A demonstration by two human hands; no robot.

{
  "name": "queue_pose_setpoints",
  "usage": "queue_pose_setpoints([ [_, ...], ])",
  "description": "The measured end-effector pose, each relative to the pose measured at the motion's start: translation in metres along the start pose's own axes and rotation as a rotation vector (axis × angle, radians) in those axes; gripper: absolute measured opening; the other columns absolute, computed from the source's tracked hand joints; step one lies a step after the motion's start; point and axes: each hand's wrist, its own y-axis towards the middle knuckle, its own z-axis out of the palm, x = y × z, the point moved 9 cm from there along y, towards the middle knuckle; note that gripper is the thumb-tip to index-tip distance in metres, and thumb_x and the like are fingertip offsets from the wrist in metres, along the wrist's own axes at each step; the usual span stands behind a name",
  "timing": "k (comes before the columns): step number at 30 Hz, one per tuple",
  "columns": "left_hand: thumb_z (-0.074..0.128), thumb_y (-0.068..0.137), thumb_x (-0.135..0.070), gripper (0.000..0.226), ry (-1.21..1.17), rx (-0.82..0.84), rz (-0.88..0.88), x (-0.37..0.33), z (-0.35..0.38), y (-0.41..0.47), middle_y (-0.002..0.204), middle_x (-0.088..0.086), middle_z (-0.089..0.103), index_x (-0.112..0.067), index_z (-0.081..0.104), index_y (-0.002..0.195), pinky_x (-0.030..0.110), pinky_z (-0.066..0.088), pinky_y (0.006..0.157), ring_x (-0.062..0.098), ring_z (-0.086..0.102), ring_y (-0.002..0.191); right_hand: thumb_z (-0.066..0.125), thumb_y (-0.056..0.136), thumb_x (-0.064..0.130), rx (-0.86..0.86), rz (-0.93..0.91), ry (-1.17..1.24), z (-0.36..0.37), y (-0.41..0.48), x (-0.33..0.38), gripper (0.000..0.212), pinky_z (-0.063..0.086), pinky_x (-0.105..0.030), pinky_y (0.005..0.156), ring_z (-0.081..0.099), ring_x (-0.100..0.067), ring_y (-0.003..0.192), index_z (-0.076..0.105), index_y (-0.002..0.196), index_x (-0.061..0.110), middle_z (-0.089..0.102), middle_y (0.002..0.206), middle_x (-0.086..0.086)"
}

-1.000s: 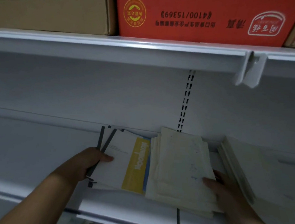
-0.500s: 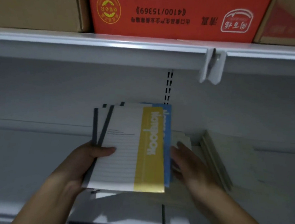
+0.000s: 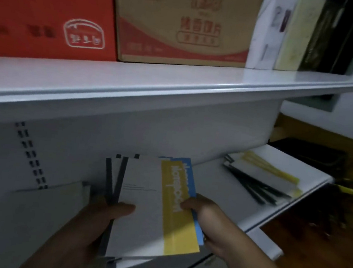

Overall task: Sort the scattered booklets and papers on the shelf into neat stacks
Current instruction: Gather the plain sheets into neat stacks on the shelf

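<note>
Fingers mostly hidden behind notebooks, far stack blurred

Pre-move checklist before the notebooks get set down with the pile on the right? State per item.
1. Left hand grips the notebooks on the dark-spine side: ok.
2. Right hand grips the yellow and blue edge: ok.
3. Notebooks squared: not ok, spines fan apart and a blue one sticks out.
4. Bare shelf between the held notebooks and the right pile: ok.
5. Right pile neat: not ok, splayed.
6. Same kind as the right pile: cannot tell, blurred.
</note>
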Motion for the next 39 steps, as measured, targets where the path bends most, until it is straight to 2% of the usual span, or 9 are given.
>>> queue_pose_setpoints([
  [11,0.051,0.088,0.006,0.03,-0.092,0.114,-0.129,0.034,0.172,0.093,0.112,0.021,0.06,0.0,0.053,0.117,0.04,0.047,0.067,0.034,0.059,0.089,0.06,0.087,0.012,-0.309,0.09,-0.092,-0.204,0.018,-0.01,0.028,0.053,-0.052,0.087,0.067,-0.037,0.094,0.062,0.114,0.009,0.071,0.104,-0.019],
  [16,0.055,0.084,0.01,0.034,-0.014,-0.025,-0.13,0.051,0.204,0.139,0.108,0.022,0.062,0.007,0.054,0.117,0.042,0.049,0.079,0.035,0.059,0.092,0.058,0.089,0.009,-0.357,0.028,-0.391,-0.255,0.05,0.012,0.024,0.046,-0.025,0.055,0.061,-0.021,0.069,0.062,0.11,-0.002,0.066,0.085,-0.01],
  [19,0.056,0.084,0.008,0.036,0.051,-0.09,-0.124,0.06,0.204,0.157,0.104,0.021,0.06,0.011,0.052,0.12,0.042,0.046,0.087,0.034,0.057,0.09,0.057,0.087,0.017,-0.382,0.073,-0.664,-0.262,0.069,0.015,0.021,0.04,-0.026,0.056,0.056,-0.024,0.068,0.066,0.089,-0.002,0.065,0.085,-0.02],
  [23,0.056,0.085,0.005,0.031,0.085,-0.114,-0.14,0.061,0.202,0.163,0.099,0.019,0.059,0.01,0.055,0.116,0.038,0.047,0.079,0.032,0.056,0.086,0.054,0.086,0.027,-0.373,0.149,-0.949,-0.264,0.085,0.01,0.028,0.034,-0.024,0.046,0.05,-0.016,0.058,0.046,0.061,0.016,0.048,0.063,-0.002],
  [26,0.055,0.087,-0.001,0.01,0.116,-0.098,-0.071,0.044,0.204,0.16,0.083,0.01,0.059,0.001,0.062,0.094,0.027,0.046,0.063,0.025,0.056,0.072,0.055,0.084,0.036,-0.437,0.106,-1.146,-0.263,0.085,0.022,0.025,0.05,-0.032,0.07,0.059,-0.026,0.097,0.059,0.097,0.014,0.056,0.106,-0.008],
  [29,0.054,0.088,-0.003,0.015,0.169,-0.097,0.076,0.022,0.203,0.15,0.083,0.002,0.06,-0.014,0.059,0.08,0.015,0.044,0.057,0.009,0.052,0.068,0.054,0.088,0.03,-0.516,-0.13,-1.007,-0.24,0.081,0.051,0.054,0.044,-0.035,0.094,0.049,-0.031,0.122,0.04,0.139,0.018,0.036,0.142,-0.012],
  [32,0.052,0.088,0.0,0.033,0.264,-0.126,0.276,-0.015,0.19,0.119,0.079,-0.015,0.061,-0.031,0.063,0.079,0.0,0.042,0.061,0.002,0.056,0.072,0.057,0.088,0.027,-0.317,-0.42,-0.798,-0.16,0.077,0.073,0.044,0.038,-0.022,0.093,0.05,-0.024,0.122,0.051,0.131,0.017,0.049,0.136,-0.005],
  [35,0.057,0.083,0.0,0.034,0.271,-0.253,0.424,-0.043,0.135,0.083,0.089,-0.006,0.074,-0.028,0.075,0.078,0.029,0.051,0.092,0.013,0.067,0.093,0.057,0.088,0.024,-0.117,-0.603,-0.789,-0.072,0.062,0.068,0.033,0.04,-0.02,0.086,0.055,-0.018,0.11,0.058,0.12,0.022,0.056,0.122,-0.002],
  [39,0.062,0.082,-0.005,0.021,0.328,-0.661,0.545,-0.071,0.002,0.004,0.093,0.001,0.073,-0.023,0.073,0.081,0.029,0.047,0.09,0.016,0.067,0.094,0.057,0.088,0.033,0.005,-0.632,-0.816,0.004,0.045,0.051,0.045,0.043,-0.023,0.097,0.052,-0.009,0.107,0.049,0.131,0.024,0.05,0.125,0.006],
])
